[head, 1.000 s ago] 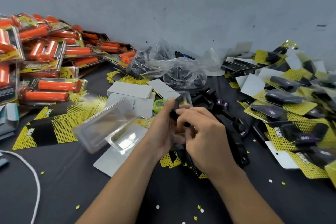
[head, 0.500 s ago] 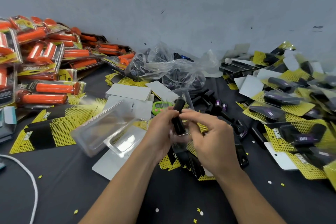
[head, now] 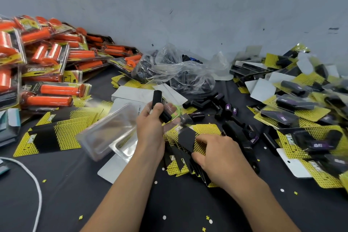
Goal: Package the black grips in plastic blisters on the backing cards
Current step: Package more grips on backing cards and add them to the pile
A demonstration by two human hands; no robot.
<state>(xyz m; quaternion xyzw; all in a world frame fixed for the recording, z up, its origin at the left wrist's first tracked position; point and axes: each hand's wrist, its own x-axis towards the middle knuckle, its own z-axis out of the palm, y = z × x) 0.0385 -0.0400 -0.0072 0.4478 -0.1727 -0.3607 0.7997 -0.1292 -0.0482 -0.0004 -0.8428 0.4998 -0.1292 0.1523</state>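
My left hand (head: 150, 128) grips a small clear plastic blister (head: 174, 114) with black grips (head: 157, 98) in it, one grip sticking up above my thumb. My right hand (head: 218, 154) pinches the top yellow-and-black backing card (head: 190, 137) of a stack lying on the black table, just below and right of the blister. More loose black grips (head: 216, 107) lie scattered behind the cards.
Packed orange grips (head: 54, 90) pile up at the left. Finished black-grip packs (head: 293, 117) heap at the right. A clear bag of grips (head: 180, 73) sits at the back. Large empty blisters (head: 107, 132) and yellow cards (head: 47, 137) lie left of my hands. A white cable (head: 35, 184) runs at the near left.
My right hand left the blister and dropped to the card stack, pinching the top card. My left hand alone now holds the blister with the grips, raised slightly leftward.
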